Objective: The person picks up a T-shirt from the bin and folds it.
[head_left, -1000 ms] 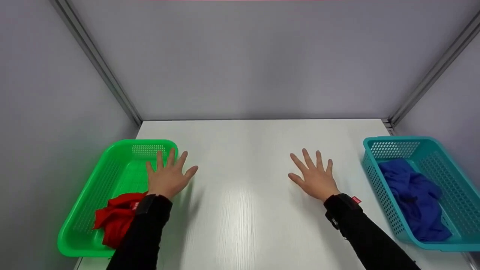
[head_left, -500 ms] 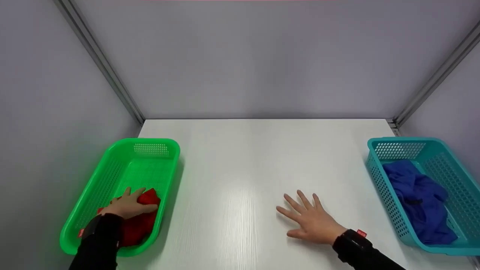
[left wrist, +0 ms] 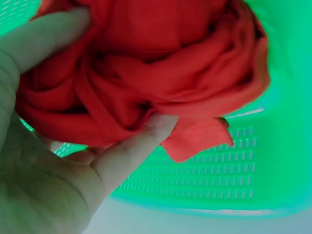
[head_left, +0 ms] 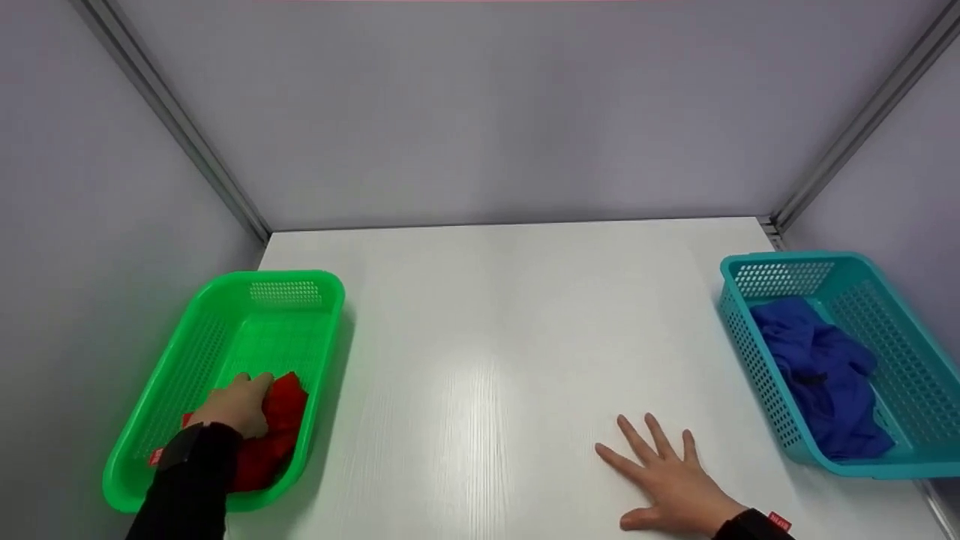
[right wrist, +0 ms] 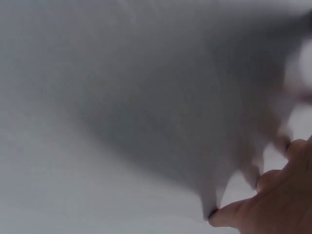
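In the head view, a crumpled red cloth (head_left: 281, 416) lies at the near end of a green plastic basket (head_left: 274, 330) on the left. My left hand (head_left: 234, 403) reaches down into that basket and grips the cloth. The left wrist view shows the thumb and a finger closing on folds of the red cloth (left wrist: 165, 63), with a loose flap hanging by the perforated basket wall. My right hand (head_left: 671, 484) is spread wide, palm down, at the near right of the white table (head_left: 480, 315). In the right wrist view its fingertips (right wrist: 222, 217) are right at the table surface.
A teal perforated basket (head_left: 772, 442) stands at the table's right side and holds a crumpled blue cloth (head_left: 817, 382). Grey panels (head_left: 480, 112) rise behind the table and along both sides.
My left hand has gone from above the green basket down into it and taken hold of the red cloth. My right hand has moved toward the near edge, still spread.
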`<state>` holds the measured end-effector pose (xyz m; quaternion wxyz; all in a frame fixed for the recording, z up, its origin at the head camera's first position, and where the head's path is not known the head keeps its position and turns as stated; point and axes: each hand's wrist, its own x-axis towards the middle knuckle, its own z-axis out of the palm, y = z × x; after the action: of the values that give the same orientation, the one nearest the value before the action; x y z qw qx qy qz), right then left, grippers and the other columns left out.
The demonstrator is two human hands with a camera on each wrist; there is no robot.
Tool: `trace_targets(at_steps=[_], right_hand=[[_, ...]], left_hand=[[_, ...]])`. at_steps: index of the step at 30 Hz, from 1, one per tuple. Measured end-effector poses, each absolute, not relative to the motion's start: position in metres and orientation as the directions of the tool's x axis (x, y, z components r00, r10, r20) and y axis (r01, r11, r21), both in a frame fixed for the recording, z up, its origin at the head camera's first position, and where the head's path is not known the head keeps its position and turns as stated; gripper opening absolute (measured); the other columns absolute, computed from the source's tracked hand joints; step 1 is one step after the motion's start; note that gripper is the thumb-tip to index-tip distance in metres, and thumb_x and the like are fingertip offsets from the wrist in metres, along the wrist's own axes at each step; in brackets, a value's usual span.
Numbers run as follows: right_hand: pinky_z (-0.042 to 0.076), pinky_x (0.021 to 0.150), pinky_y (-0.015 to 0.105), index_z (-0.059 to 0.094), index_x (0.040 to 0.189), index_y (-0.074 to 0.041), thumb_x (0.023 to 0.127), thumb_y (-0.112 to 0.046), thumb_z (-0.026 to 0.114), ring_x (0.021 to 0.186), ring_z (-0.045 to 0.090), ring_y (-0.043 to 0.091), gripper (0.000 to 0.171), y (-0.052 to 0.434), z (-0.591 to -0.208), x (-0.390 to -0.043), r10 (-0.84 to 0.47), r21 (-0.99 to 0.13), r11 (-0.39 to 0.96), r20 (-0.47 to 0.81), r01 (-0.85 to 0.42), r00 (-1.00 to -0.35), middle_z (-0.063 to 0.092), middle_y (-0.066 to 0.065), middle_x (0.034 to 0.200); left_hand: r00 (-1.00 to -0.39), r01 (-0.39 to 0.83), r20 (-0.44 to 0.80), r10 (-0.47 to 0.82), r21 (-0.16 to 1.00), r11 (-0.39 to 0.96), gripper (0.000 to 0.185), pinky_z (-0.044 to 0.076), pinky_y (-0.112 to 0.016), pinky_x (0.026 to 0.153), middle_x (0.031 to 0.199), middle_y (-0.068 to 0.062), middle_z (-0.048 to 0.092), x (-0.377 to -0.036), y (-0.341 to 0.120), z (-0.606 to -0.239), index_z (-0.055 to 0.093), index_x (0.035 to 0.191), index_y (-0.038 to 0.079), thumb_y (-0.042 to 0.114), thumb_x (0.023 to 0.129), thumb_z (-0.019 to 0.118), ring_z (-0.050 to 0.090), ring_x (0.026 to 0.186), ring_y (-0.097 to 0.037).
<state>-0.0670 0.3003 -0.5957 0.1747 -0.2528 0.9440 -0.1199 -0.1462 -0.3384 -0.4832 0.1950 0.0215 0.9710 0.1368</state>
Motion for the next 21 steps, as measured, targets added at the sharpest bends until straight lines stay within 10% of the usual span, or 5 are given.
trace_targets(at_steps=[8, 13, 21], right_hand=[[0.007, 0.099, 0.096, 0.033, 0.165, -0.039, 0.081, -0.079, 0.065, 0.155, 0.009, 0.063, 0.098, 0.305, -0.593, -0.059, -0.514, -0.34, 0.84, -0.253, -0.422, -0.82, 0.013, 0.02, 0.176], [0.008, 0.099, 0.096, 0.033, 0.165, -0.037, 0.083, -0.079, 0.063, 0.154, 0.01, 0.063, 0.098, 0.304, -0.595, -0.06, -0.521, -0.339, 0.835, -0.235, -0.433, -0.821, 0.014, 0.02, 0.175], [0.0, 0.099, 0.096, 0.033, 0.166, -0.037, 0.083, -0.076, 0.067, 0.155, 0.003, 0.063, 0.098, 0.305, -0.596, -0.06, -0.518, -0.396, 0.828, -0.265, -0.398, -0.813, 0.01, 0.022, 0.176]], left_hand=[[-0.987, -0.04, 0.132, -0.089, 0.332, 0.942, 0.023, 0.039, -0.058, 0.073, 0.099, -0.033, 0.05, -0.164, -0.33, -0.426, 0.047, 0.097, -0.006, 0.006, 0.086, 0.064, 0.045, 0.088, -0.053], [-0.818, 0.05, 0.526, -0.233, 0.469, 0.882, 0.02, 0.031, -0.043, 0.078, 0.098, -0.024, 0.049, -0.172, -0.279, -0.357, 0.045, 0.097, -0.004, 0.003, 0.087, 0.062, 0.042, 0.088, -0.028], [-0.577, 0.542, 0.79, -0.209, 0.561, 0.626, 0.056, 0.043, -0.025, 0.086, 0.114, -0.002, 0.055, -0.178, -0.17, -0.311, 0.069, 0.132, 0.013, -0.006, 0.079, 0.067, 0.053, 0.105, -0.01]])
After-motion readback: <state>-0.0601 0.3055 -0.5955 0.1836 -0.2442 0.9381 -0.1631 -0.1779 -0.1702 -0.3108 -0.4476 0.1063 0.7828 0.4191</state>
